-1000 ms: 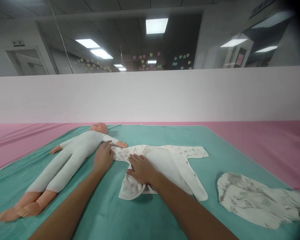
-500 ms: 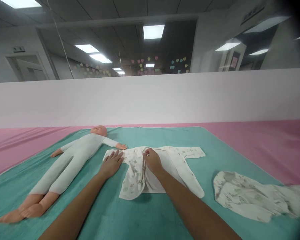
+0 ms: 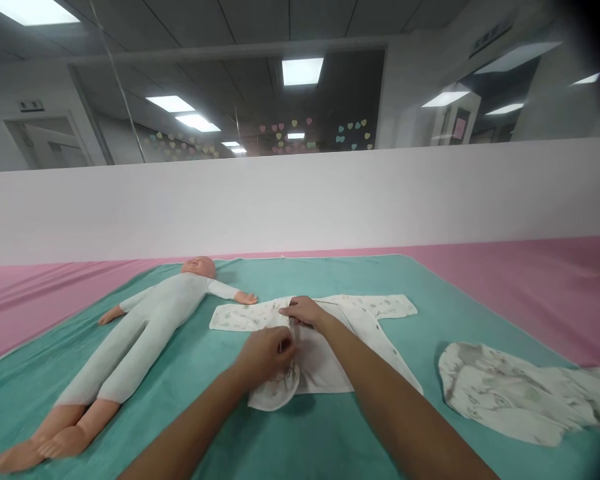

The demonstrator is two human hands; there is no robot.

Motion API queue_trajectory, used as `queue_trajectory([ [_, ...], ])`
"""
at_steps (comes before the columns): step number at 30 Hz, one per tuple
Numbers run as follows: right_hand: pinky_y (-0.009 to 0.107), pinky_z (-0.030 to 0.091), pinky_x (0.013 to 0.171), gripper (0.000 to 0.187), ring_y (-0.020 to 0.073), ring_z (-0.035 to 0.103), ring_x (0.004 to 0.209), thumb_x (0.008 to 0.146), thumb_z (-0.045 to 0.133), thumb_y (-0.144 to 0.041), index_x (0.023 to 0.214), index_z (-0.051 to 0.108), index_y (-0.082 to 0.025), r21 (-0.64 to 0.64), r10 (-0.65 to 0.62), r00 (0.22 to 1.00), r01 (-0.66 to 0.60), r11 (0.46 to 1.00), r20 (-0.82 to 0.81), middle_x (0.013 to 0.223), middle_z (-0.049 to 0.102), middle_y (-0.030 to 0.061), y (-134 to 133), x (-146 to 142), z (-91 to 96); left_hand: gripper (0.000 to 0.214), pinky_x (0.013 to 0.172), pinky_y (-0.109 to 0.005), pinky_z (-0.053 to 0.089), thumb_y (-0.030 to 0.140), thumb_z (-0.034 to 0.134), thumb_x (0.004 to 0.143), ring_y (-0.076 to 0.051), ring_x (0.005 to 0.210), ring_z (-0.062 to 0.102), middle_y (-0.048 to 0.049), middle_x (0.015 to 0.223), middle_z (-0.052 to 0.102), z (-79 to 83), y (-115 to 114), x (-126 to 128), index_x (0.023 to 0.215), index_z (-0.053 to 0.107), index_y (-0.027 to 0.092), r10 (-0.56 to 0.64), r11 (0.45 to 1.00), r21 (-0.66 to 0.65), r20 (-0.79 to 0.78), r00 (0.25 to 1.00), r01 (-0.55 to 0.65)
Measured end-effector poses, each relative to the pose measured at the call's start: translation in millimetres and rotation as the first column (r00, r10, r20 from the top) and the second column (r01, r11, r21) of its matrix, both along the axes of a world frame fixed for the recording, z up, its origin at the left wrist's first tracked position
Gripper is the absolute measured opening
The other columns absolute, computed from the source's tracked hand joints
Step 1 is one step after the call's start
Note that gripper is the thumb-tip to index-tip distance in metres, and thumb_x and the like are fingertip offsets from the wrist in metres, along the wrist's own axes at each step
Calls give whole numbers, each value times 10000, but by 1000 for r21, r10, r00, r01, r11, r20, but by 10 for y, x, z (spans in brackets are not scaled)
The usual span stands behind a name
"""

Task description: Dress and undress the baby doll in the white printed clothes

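Note:
A white baby jacket (image 3: 325, 373) with a small print lies spread out, front open and sleeves out to both sides. My right hand (image 3: 306, 312) pinches the upper part of its left-side front edge, near the collar. Lower on that same front panel is my left hand (image 3: 267, 355), its fingers curled together at the button edge and covering much of the panel. A baby doll (image 3: 163, 307) in a white bodysuit lies on its back to the left, one hand close to the jacket's left sleeve.
Crumpled printed baby trousers (image 3: 510, 393) lie at the right. A teal blanket (image 3: 220, 413) spreads under everything, over a pink cover (image 3: 530, 287). Behind stands a low white wall (image 3: 300, 200) with glass above it.
My left hand has left the jacket's left sleeve, moved right and closed at the front edge. My right hand stays near the collar. The view has shifted slightly.

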State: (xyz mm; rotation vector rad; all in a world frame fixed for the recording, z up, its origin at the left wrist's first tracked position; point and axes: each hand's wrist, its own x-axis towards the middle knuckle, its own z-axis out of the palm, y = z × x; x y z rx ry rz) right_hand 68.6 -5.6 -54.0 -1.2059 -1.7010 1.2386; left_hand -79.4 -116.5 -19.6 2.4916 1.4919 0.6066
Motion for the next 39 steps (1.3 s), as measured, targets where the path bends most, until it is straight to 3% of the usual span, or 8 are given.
queue_trajectory([
  [5, 187, 233, 379, 453, 47, 273, 400, 607, 675, -522, 547, 372, -190, -17, 71, 994, -73, 997, -86, 435, 322, -85, -5, 57, 48, 340, 496, -292, 247, 510, 478, 760, -154, 519, 468, -42, 663, 575, 19, -202, 270, 640, 523, 196, 17, 995, -96, -89, 996, -26],
  [12, 183, 282, 414, 408, 75, 428, 488, 606, 689, -509, 609, 453, -176, -26, 104, 979, -110, 994, -178, 530, 482, -35, -60, 145, 52, 147, 511, -276, 254, 238, 397, 793, -160, 578, 519, -58, 733, 610, 7, -177, 235, 796, 537, 192, 106, 984, -130, -143, 984, -125],
  [17, 184, 159, 375, 383, 37, 286, 383, 603, 709, -463, 683, 458, -186, -54, 104, 951, -124, 991, -291, 469, 380, -90, -45, 173, 32, 147, 512, -240, 294, 175, 431, 726, -138, 596, 488, 6, 683, 578, 0, -116, 94, 824, 531, 218, 63, 977, -212, 159, 985, -28],
  [20, 179, 143, 370, 381, 19, 213, 365, 601, 714, -452, 725, 470, -187, -94, 4, 906, -49, 994, -423, 478, 356, -105, -26, 188, 28, 121, 527, -216, 332, 171, 429, 722, -114, 604, 471, 16, 677, 544, 13, -43, -4, 785, 530, 196, 70, 952, -297, 429, 900, 68],
  [24, 169, 258, 399, 370, 40, 362, 411, 613, 717, -430, 803, 511, -189, -114, -28, 874, -31, 993, -486, 531, 445, -75, -19, 191, 40, 142, 495, -198, 331, 129, 441, 658, -88, 527, 461, 40, 596, 492, -56, 135, -142, 771, 516, 171, 139, 871, -429, 682, 718, 238],
  [27, 178, 370, 477, 353, 64, 521, 549, 646, 702, -415, 866, 543, -190, -105, 39, 850, -110, 988, -526, 805, 600, 9, -47, 184, 68, 150, 479, -207, 361, 118, 415, 639, -99, 475, 486, 46, 525, 499, -140, 257, -226, 760, 485, 172, 184, 824, -476, 738, 649, 307],
  [33, 193, 435, 540, 366, 139, 615, 787, 643, 704, -359, 938, 558, -202, -92, 156, 823, -244, 965, -546, 1066, 595, 70, -137, 115, 122, 330, 476, -221, 384, 406, 466, 779, -109, 492, 505, 36, 649, 543, -101, 181, -180, 1039, 475, 203, 186, 923, -381, 566, 803, 55],
  [39, 229, 448, 656, 448, 141, 566, 848, 597, 649, -169, 1036, 581, -222, 82, 195, 884, -177, 981, -426, 998, 594, 44, -120, -9, 39, 545, 528, -237, 320, 532, 463, 781, -131, 629, 511, -22, 909, 564, -43, -38, 36, 1263, 409, 283, 106, 989, -116, 114, 988, -93],
])
